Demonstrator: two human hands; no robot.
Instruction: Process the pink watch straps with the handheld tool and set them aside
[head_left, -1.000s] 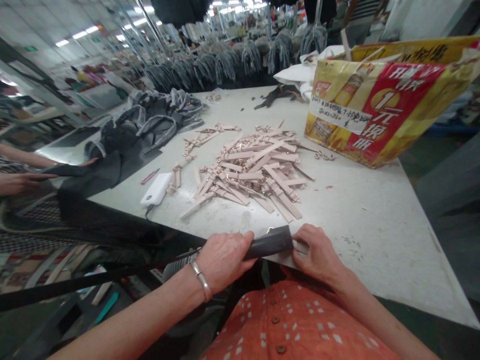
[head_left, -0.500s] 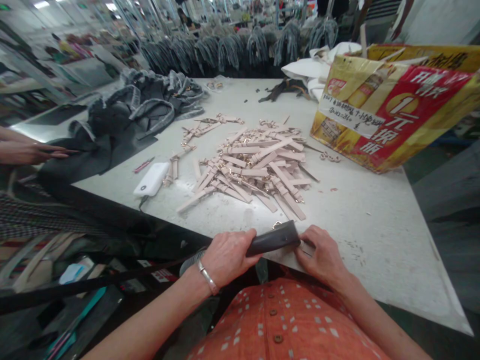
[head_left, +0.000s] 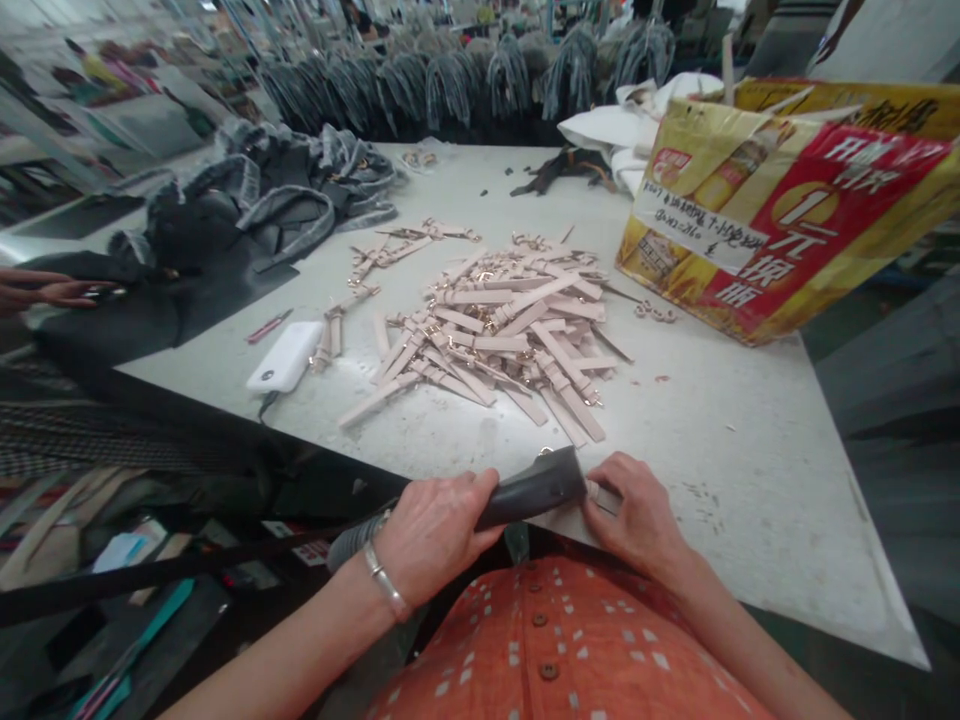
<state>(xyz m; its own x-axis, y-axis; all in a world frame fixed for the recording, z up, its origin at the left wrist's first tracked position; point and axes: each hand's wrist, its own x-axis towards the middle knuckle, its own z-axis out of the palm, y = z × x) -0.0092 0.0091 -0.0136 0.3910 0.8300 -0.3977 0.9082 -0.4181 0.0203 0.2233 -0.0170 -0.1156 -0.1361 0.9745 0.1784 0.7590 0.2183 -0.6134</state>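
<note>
My left hand (head_left: 435,530) is wrapped round a dark grey tapered nozzle (head_left: 536,487) whose ribbed hose runs off below the table's near edge. My right hand (head_left: 634,515) is closed at the nozzle's wide mouth, pinching a small flat pale piece that I cannot make out. Both hands sit at the front edge of the white table (head_left: 750,440). Just beyond them lies a heap of several pale pink straps with gold buckles (head_left: 502,335).
A red and yellow printed carton (head_left: 780,210) stands at the right. A white power bank (head_left: 285,357) lies left of the straps, with dark grey bags (head_left: 262,215) behind it. Another person's hand (head_left: 45,290) rests at the far left. White cloth (head_left: 615,130) lies at the back.
The view has shifted a little. The nozzle's mouth has tilted up slightly and both hands have kept their grip.
</note>
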